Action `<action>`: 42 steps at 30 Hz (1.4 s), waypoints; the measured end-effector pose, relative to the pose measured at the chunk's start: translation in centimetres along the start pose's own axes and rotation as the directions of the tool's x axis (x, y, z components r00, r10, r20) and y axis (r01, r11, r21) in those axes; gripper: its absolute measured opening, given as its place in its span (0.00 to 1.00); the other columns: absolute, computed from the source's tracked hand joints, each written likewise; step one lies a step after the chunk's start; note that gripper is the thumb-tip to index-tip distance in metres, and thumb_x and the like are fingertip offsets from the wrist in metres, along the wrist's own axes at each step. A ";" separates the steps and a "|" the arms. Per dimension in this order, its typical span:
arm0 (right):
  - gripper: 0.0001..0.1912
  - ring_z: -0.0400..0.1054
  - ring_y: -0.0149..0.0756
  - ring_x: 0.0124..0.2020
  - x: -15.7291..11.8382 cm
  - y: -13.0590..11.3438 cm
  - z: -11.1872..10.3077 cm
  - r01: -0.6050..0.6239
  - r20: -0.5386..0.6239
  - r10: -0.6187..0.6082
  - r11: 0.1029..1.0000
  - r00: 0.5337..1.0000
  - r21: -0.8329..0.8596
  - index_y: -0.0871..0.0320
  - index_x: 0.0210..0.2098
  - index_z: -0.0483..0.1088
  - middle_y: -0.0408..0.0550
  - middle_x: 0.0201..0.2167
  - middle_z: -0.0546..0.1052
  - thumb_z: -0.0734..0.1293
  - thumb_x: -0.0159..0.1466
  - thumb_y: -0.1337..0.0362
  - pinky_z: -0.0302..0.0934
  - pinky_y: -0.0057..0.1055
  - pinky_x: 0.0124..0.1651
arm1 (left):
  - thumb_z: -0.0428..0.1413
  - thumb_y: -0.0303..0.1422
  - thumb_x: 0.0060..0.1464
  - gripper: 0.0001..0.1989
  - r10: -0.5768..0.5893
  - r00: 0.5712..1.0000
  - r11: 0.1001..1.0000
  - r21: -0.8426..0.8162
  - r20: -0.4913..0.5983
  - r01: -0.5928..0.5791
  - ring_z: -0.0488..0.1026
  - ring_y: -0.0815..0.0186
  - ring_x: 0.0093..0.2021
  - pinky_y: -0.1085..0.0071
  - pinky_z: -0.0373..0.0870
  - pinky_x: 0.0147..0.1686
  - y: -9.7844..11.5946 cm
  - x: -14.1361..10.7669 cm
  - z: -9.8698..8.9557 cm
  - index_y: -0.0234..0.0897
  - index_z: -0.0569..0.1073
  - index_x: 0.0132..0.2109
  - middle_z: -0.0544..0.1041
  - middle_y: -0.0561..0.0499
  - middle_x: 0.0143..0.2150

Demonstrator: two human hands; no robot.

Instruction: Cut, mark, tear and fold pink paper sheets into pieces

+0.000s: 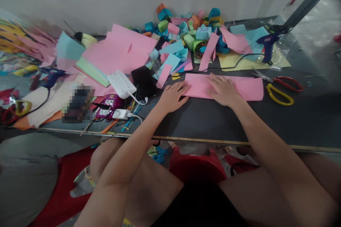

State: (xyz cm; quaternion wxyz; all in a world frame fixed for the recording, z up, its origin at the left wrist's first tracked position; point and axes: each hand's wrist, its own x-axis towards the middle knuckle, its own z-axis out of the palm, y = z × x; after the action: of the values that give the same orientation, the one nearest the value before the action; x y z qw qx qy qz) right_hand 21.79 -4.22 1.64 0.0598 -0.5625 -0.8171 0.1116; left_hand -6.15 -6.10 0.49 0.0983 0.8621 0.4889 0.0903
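Observation:
A long folded pink paper (pixel 247 87) lies flat on the dark table, its right end rounded at the fold. My left hand (pixel 174 95) is at the paper's left end, fingers spread and fingertips on its edge. Flat on the middle of the paper rests my right hand (pixel 222 89), its fingers stretched out. Neither hand grips anything. Scissors (pixel 285 87) with red and yellow handles lie partly open just to the right of the paper.
Behind the hands is a heap of coloured paper loops (pixel 189 39). A blue glue gun (pixel 269 46) stands at the back right, its cord running left. Pink sheets (pixel 119 49), a white power bank (pixel 122 84), a black phone (pixel 144 81) and a purple socket block (pixel 109 105) are left.

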 end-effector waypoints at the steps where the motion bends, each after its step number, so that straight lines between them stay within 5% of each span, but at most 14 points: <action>1: 0.35 0.50 0.59 0.79 0.2 0.1 0.3 0.008 0.003 -0.008 1.000 1.000 0.010 0.55 0.76 0.59 0.52 0.80 0.53 0.55 0.75 0.48 0.49 0.66 0.77 | 0.53 0.43 0.70 0.30 0.016 1.000 1.000 -0.011 0.002 -0.016 0.59 0.46 0.77 0.47 0.59 0.71 -0.1 0.0 0.1 0.44 0.65 0.75 0.62 0.40 0.78; 5: 0.34 0.48 0.50 0.81 0.9 0.8 1.4 0.049 -0.023 -0.046 0.989 0.999 0.140 0.58 0.77 0.57 0.53 0.80 0.54 0.53 0.75 0.55 0.44 0.57 0.80 | 0.51 0.48 0.71 0.30 0.057 0.998 0.997 -0.043 -0.016 -0.058 0.58 0.48 0.78 0.48 0.59 0.72 -0.2 0.1 0.3 0.48 0.64 0.76 0.59 0.44 0.80; 8: 0.33 0.55 0.47 0.78 0.9 1.1 1.0 0.095 -0.135 -0.055 0.947 0.989 0.307 0.55 0.75 0.61 0.52 0.78 0.60 0.51 0.76 0.52 0.54 0.54 0.77 | 0.46 0.46 0.74 0.27 0.082 0.997 0.996 -0.045 -0.017 -0.082 0.58 0.50 0.78 0.50 0.59 0.71 0.0 0.1 0.6 0.50 0.65 0.75 0.59 0.45 0.80; 11: 0.30 0.63 0.52 0.73 0.4 1.7 -0.4 0.082 -0.232 -0.024 0.966 0.973 0.245 0.55 0.68 0.71 0.53 0.72 0.70 0.56 0.74 0.50 0.59 0.55 0.74 | 0.45 0.44 0.75 0.26 0.081 0.997 0.997 -0.019 -0.019 -0.081 0.60 0.50 0.77 0.50 0.60 0.70 0.3 0.2 0.8 0.48 0.66 0.74 0.61 0.43 0.79; 15: 0.25 0.74 0.58 0.58 -0.3 3.8 -1.9 -0.085 -0.230 0.089 0.996 0.969 0.029 0.53 0.53 0.82 0.57 0.54 0.83 0.60 0.72 0.47 0.68 0.57 0.61 | 0.46 0.43 0.74 0.26 0.075 0.997 0.997 0.003 -0.030 -0.075 0.60 0.51 0.77 0.51 0.60 0.70 0.4 0.2 1.0 0.48 0.66 0.74 0.62 0.44 0.79; 20: 0.26 0.78 0.54 0.42 -0.6 5.7 -2.0 -0.336 -0.165 0.326 0.941 0.931 -0.035 0.53 0.39 0.84 0.56 0.37 0.85 0.61 0.71 0.42 0.70 0.47 0.45 | 0.47 0.42 0.73 0.26 0.060 0.997 0.998 -0.010 -0.048 -0.061 0.62 0.51 0.77 0.50 0.62 0.70 0.7 0.1 0.9 0.47 0.68 0.73 0.63 0.44 0.78; 27: 0.22 0.78 0.56 0.46 -1.2 5.2 -1.1 -0.361 -0.227 0.341 0.931 0.912 -0.051 0.56 0.36 0.81 0.59 0.42 0.85 0.58 0.71 0.54 0.70 0.51 0.50 | 0.49 0.42 0.72 0.25 0.043 0.998 0.998 -0.046 -0.055 -0.045 0.62 0.51 0.77 0.52 0.61 0.71 0.8 0.0 0.8 0.47 0.70 0.72 0.64 0.44 0.78; 32: 0.24 0.75 0.62 0.50 -2.4 5.3 0.1 -0.421 -0.351 0.370 0.904 0.860 -0.078 0.61 0.36 0.81 0.67 0.43 0.83 0.58 0.70 0.54 0.66 0.62 0.56 | 0.49 0.42 0.72 0.25 0.050 0.997 0.997 -0.062 -0.055 -0.054 0.61 0.53 0.77 0.53 0.60 0.71 0.7 0.1 0.9 0.47 0.70 0.71 0.64 0.45 0.78; 42: 0.26 0.65 0.71 0.63 -3.0 5.5 1.3 -0.420 -0.460 0.388 0.907 0.799 0.036 0.66 0.53 0.76 0.74 0.57 0.75 0.54 0.71 0.59 0.59 0.71 0.62 | 0.46 0.39 0.72 0.26 0.054 0.998 0.996 -0.069 -0.045 -0.057 0.59 0.54 0.79 0.52 0.57 0.74 0.7 -0.2 1.3 0.46 0.68 0.73 0.61 0.45 0.79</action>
State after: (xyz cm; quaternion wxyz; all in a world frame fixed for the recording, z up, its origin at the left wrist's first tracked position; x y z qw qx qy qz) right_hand 27.59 -5.23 -0.88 0.2058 -0.7354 -0.6443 -0.0411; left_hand -5.35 -6.71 -0.65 0.1154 0.8691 0.4635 0.1286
